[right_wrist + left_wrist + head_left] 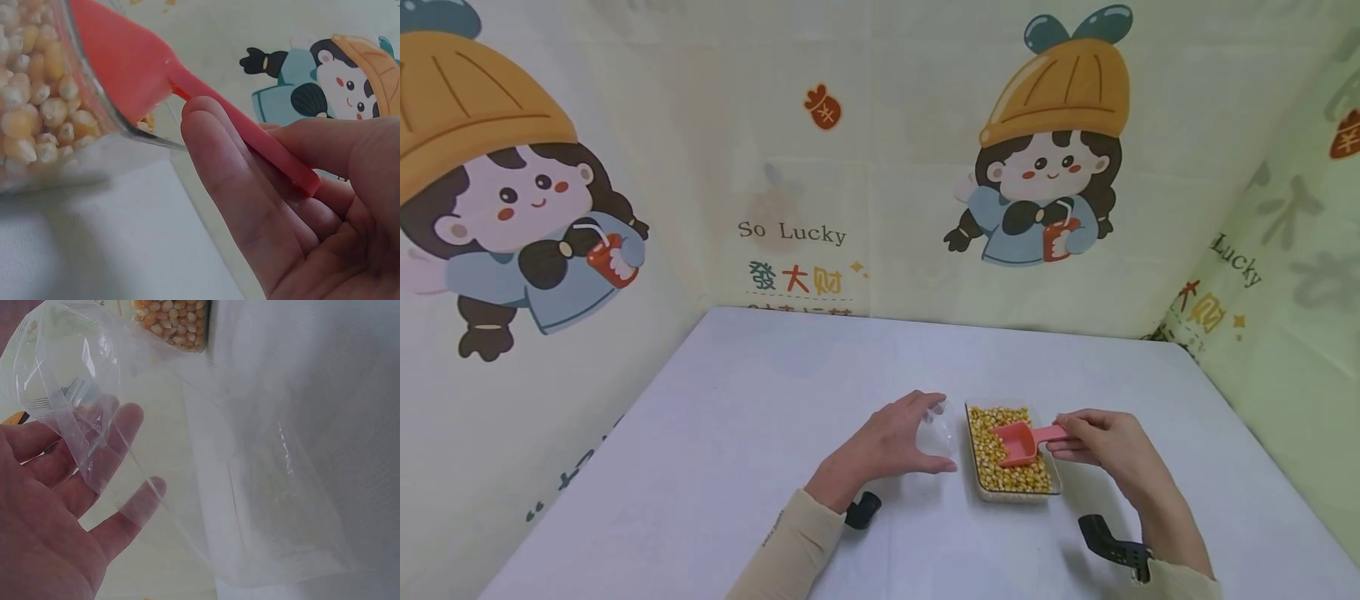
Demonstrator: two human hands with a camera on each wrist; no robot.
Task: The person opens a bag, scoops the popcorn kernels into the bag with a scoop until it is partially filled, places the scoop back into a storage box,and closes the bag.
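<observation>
Head view, from my remote seat: the left hand point(887, 437) sits left of the box, fingers and thumb spread wide in a loose C. A clear plastic bag point(934, 433) hangs at those spread fingers. My left wrist view shows the film over several fingertips, the rest of the bag trailing off to one side; I can't tell how firmly it's held.

The right hand point(1101, 442) pinches the handle of a pink scoop point(1018, 443), thumb on one side, fingers on the other. The handle reaches over the box's right rim; the scoop's bowl lies at the corn kernels point(1022, 479), tilted a bit. I can't tell how deep it sits.

The corn, yellow and whitish, fills much of the clear box point(1015, 497), which stands on the white table point(700, 500) between the hands. Beige sleeves point(797, 542) on both arms, a black bracket point(862, 510) by the left wrist, another on the right. Behind: pale cloth point(910, 208) with cartoon figures point(1045, 183) and "So Lucky" lettering.
</observation>
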